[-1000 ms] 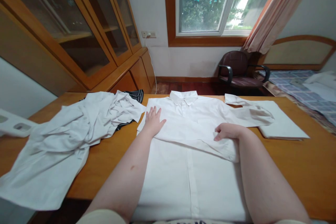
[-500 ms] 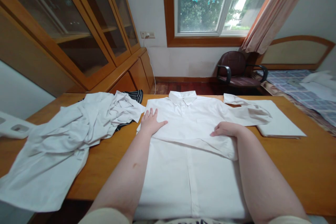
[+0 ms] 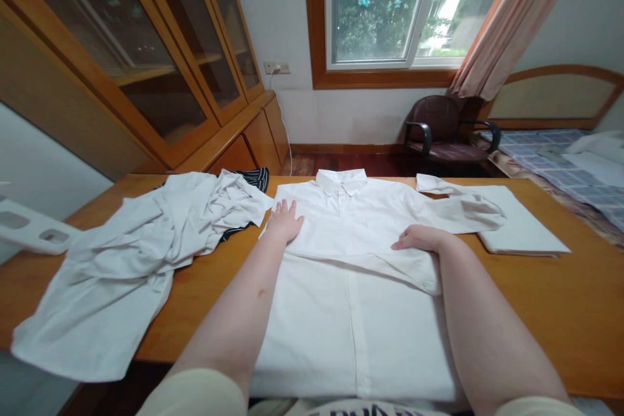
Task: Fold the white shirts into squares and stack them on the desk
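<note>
A white collared shirt (image 3: 351,312) lies flat on the wooden table (image 3: 550,312), collar toward the window. Its left sleeve is folded across the chest. My left hand (image 3: 284,221) rests flat and open on the shirt's left shoulder, fingers together. My right hand (image 3: 418,238) lies palm down on the folded sleeve at the shirt's right side, fingers slightly curled, holding nothing that I can see. The shirt's other sleeve (image 3: 458,205) stretches out to the right.
A crumpled heap of white clothes (image 3: 131,253) with a striped piece (image 3: 253,177) covers the table's left part. A folded white garment (image 3: 521,231) sits at the right. A glass-door cabinet (image 3: 146,58), an armchair (image 3: 443,130) and a bed (image 3: 575,162) stand beyond.
My left hand has slid a little toward the shirt's shoulder edge, its thumb drawn in. My right hand has shifted slightly left on the sleeve.
</note>
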`<state>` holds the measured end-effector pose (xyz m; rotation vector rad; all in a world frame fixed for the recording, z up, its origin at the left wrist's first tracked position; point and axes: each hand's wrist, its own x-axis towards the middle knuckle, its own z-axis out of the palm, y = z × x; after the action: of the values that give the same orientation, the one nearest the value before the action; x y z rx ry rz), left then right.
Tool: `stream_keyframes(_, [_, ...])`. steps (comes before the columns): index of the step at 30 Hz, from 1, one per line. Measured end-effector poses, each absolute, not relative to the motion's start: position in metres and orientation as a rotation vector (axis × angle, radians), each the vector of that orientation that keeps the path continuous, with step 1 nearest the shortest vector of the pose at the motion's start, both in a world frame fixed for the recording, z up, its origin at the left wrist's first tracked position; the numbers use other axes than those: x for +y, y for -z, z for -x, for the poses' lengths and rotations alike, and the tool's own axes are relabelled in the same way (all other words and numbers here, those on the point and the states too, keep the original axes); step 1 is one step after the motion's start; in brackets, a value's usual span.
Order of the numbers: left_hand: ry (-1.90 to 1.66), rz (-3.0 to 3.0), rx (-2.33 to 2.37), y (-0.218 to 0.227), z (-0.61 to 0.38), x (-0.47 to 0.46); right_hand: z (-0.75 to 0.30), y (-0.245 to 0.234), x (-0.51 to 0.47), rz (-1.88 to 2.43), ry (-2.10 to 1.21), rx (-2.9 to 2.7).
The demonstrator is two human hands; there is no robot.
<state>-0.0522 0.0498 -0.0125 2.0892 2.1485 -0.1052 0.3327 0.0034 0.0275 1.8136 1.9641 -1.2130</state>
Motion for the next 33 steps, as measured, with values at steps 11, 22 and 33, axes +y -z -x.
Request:
stream_keyframes(11, [-0.153, -2.153, 2.328, 0.022, 0.036, 0.07, -0.329, -0.031, 0.003, -1.807, 1.189, 1.987])
stream_keyframes(22, [0.085, -2.119, 2.19, 0.016, 0.049, 0.092, -0.331, -0.028, 0.002, -1.831, 1.202, 1.985])
stream_keyframes(33, [-0.059, -2.231, 2.285, 0.026, 0.052, 0.089, -0.33, -0.029, -0.001, -1.884, 1.247, 1.953])
